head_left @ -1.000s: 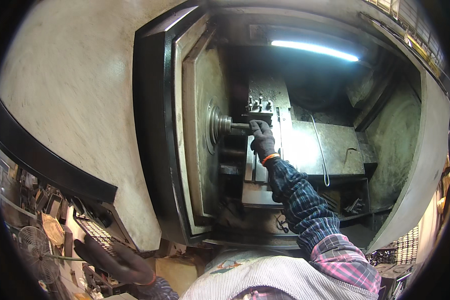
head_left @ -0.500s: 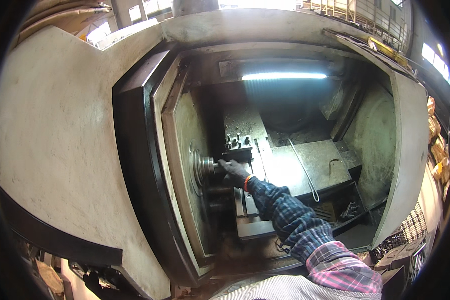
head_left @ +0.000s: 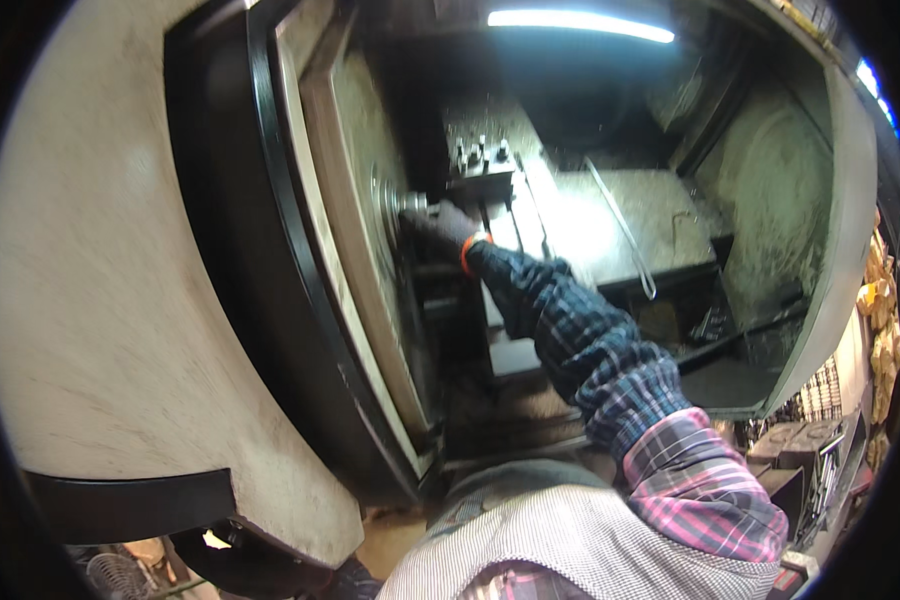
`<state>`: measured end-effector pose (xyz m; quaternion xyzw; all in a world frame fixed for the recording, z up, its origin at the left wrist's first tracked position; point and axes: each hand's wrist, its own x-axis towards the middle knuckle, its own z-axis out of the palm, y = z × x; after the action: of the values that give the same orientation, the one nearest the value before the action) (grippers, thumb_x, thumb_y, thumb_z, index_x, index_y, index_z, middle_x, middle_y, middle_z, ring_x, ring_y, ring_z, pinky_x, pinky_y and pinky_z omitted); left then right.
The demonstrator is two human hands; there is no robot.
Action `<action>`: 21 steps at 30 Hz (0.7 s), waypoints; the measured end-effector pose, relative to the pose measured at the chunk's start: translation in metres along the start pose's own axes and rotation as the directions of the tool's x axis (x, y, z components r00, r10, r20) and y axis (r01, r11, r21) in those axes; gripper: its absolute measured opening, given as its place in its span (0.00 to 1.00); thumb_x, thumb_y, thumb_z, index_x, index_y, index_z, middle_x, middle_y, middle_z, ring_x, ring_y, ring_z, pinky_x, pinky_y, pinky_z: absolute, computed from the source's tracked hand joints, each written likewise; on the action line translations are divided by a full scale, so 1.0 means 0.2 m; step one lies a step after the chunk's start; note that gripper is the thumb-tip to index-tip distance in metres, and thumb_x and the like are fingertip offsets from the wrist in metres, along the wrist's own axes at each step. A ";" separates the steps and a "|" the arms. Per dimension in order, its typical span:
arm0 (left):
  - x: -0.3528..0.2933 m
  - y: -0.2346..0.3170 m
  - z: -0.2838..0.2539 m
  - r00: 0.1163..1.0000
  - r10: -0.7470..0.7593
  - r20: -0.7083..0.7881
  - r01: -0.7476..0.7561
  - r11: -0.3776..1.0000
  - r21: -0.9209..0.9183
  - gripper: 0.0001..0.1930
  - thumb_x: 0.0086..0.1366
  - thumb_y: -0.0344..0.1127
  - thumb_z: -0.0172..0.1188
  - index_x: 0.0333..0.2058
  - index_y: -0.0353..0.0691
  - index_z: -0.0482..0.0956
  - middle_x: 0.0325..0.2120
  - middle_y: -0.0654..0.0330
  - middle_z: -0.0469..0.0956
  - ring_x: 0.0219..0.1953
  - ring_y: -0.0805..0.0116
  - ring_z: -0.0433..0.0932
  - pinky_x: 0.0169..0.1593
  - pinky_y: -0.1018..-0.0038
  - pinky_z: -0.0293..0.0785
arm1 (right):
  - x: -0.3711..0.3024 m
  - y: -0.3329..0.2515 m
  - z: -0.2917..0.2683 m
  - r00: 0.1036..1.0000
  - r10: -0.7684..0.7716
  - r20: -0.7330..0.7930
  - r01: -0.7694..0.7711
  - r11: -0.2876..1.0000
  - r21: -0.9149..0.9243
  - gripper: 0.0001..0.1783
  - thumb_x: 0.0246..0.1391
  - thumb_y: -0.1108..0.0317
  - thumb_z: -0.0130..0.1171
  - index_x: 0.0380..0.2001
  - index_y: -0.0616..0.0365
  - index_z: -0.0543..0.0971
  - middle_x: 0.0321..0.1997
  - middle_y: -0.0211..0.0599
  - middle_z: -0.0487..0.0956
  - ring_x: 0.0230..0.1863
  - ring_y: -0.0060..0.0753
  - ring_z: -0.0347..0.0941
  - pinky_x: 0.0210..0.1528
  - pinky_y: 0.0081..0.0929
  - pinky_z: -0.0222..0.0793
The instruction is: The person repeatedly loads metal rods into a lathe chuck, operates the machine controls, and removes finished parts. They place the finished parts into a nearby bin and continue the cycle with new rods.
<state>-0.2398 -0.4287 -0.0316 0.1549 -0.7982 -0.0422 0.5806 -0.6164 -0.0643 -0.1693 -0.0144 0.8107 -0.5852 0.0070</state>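
Note:
My right hand (head_left: 444, 228), in a dark glove with an orange band at the wrist, reaches inside a lathe to the round spindle chuck (head_left: 410, 202) on the left wall. Its fingers are closed right at the chuck's face. A short bit of light metal workpiece shows between glove and chuck; the fingers hide the rest. Just right of the hand, the tool post (head_left: 481, 160) stands with several upright bolts. My left hand is out of sight.
A long hooked metal rod (head_left: 620, 228) lies across the flat metal cover (head_left: 670, 215) to the right. Below it is a dark tray (head_left: 715, 325) with small metal pieces. The dark-edged sliding door (head_left: 280, 270) stands at the left, and a bright tube lamp (head_left: 580, 22) shines above.
My view has tilted down, so the machine sits higher in the picture. My right hand has come closer to the chuck, and less of the workpiece shows between them.

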 end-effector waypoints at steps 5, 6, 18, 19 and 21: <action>0.02 -0.05 -0.03 0.998 0.057 -0.001 -0.057 0.996 0.066 0.33 0.75 0.57 0.44 0.64 0.31 0.65 0.58 0.43 0.74 0.57 0.53 0.79 0.54 0.66 0.83 | 0.08 0.10 0.03 0.975 0.180 -0.133 -0.204 0.959 -0.197 0.56 0.47 0.20 0.60 0.52 0.70 0.75 0.47 0.59 0.84 0.51 0.54 0.82 0.55 0.41 0.75; 0.02 -0.05 -0.03 0.998 0.068 0.000 -0.067 0.995 0.076 0.34 0.75 0.57 0.43 0.64 0.32 0.65 0.58 0.43 0.74 0.57 0.53 0.79 0.54 0.66 0.83 | 0.11 0.14 0.02 0.983 0.169 -0.075 -0.181 0.962 -0.203 0.59 0.46 0.18 0.59 0.53 0.72 0.73 0.47 0.63 0.83 0.52 0.55 0.81 0.55 0.41 0.75; 0.13 0.08 0.04 0.964 0.265 0.006 -0.264 0.957 0.123 0.37 0.76 0.63 0.37 0.64 0.34 0.65 0.60 0.43 0.72 0.59 0.51 0.79 0.55 0.66 0.83 | -0.67 -0.43 -0.61 0.996 -0.062 -0.062 0.069 0.991 0.115 0.34 0.65 0.40 0.56 0.55 0.62 0.80 0.36 0.42 0.84 0.35 0.28 0.79 0.38 0.28 0.76; 0.13 0.11 0.04 0.957 0.288 0.009 -0.287 0.950 0.119 0.37 0.76 0.64 0.37 0.64 0.34 0.65 0.60 0.43 0.72 0.59 0.51 0.79 0.55 0.66 0.83 | -0.82 -0.46 -0.69 0.993 -0.099 -0.058 0.107 0.979 0.174 0.31 0.66 0.42 0.57 0.54 0.60 0.81 0.32 0.37 0.83 0.27 0.20 0.76 0.29 0.23 0.74; 0.14 0.17 0.05 0.949 0.316 0.023 -0.317 0.946 0.075 0.37 0.76 0.65 0.36 0.64 0.35 0.66 0.60 0.43 0.72 0.59 0.51 0.79 0.55 0.66 0.83 | -1.12 -0.44 -0.82 0.978 -0.064 -0.200 0.106 0.973 0.204 0.27 0.64 0.45 0.61 0.52 0.58 0.82 0.27 0.31 0.80 0.20 0.15 0.71 0.19 0.17 0.65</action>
<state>-0.2644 -0.4053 -0.0012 0.0472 -0.8169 0.0817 0.5690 -0.3966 0.0700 -0.0366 0.0079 0.7386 -0.6674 -0.0947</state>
